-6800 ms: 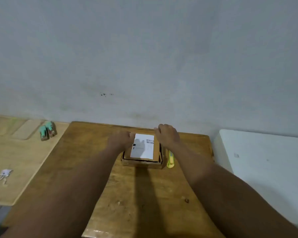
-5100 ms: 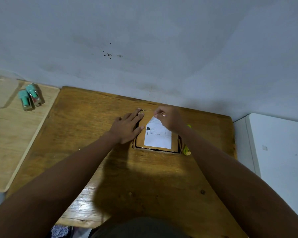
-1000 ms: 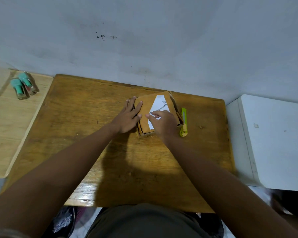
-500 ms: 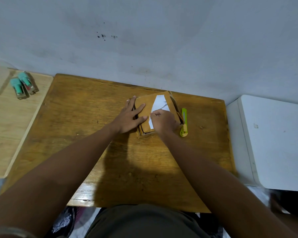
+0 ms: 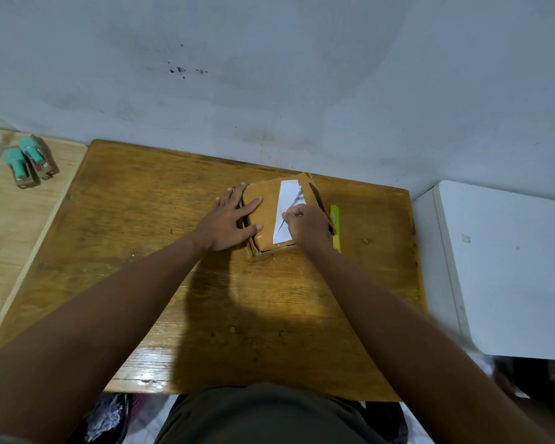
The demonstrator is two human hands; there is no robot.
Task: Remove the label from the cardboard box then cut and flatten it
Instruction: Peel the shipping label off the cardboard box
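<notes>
The cardboard box point(image 5: 271, 216) lies flat on the wooden table point(image 5: 161, 238), toward the far edge and a little right of centre, turned slightly so its corners do not line up with the table's sides. The left hand point(image 5: 229, 221) is spread flat with an open grip, palm on the table and fingers reaching over the box's left edge, pressing on the brown top. The right hand point(image 5: 306, 227) is curled in a closed grip over the box's right half, thumb and forefinger pinched on the white label point(image 5: 287, 203); the label's near part is lifted into a narrow pointed strip, while its far end, with the barcode, lies flat against the cardboard near the box's far edge. Just beside the box's right side, running parallel to it, is a yellow-green cutter point(image 5: 335, 227), partly hidden by the right wrist. The table's near half is bare wood in front of the box, and there is open surface to the left of the left hand and to the right of the cutter up to the table's right edge. A white cabinet point(image 5: 500, 267) stands close against that side. On a paler board point(image 5: 16, 225) to the left sit two teal-capped small bottles point(image 5: 29, 160), well apart from the box.
</notes>
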